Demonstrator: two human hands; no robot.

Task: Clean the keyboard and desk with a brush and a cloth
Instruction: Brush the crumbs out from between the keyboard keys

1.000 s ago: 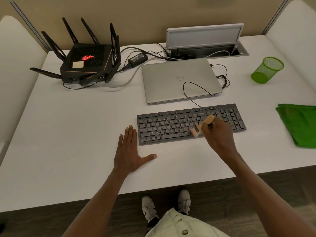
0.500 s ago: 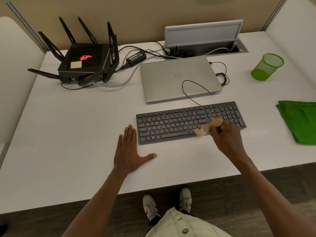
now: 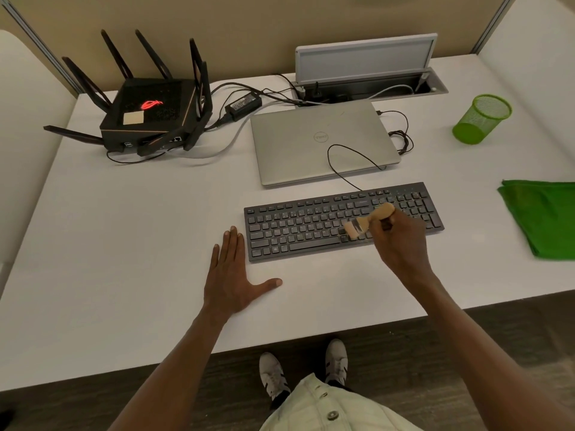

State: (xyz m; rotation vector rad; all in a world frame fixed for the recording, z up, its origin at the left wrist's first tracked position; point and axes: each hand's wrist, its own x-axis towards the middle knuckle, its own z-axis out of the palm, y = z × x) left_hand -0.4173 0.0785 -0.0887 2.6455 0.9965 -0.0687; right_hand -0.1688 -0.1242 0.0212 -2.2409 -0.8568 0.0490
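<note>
A black keyboard (image 3: 311,225) lies on the white desk (image 3: 124,244) in front of me. My right hand (image 3: 399,241) grips a small wooden-handled brush (image 3: 370,217), its pale bristles down on the keys in the right half of the keyboard. My left hand (image 3: 231,275) rests flat on the desk just left of the keyboard, fingers straight and thumb spread. A green cloth (image 3: 544,219) lies folded at the right edge of the desk, away from both hands.
Behind the keyboard sits a closed silver laptop (image 3: 311,144) with the keyboard's cable looped over it. A black router (image 3: 149,113) with antennas stands at back left, beside a power adapter (image 3: 244,102). A green mesh cup (image 3: 480,119) stands at back right, a cable box (image 3: 367,85) at the back.
My right hand swept the brush to the right along the lower keys, then back left and a little upward. My left hand has stayed flat in place.
</note>
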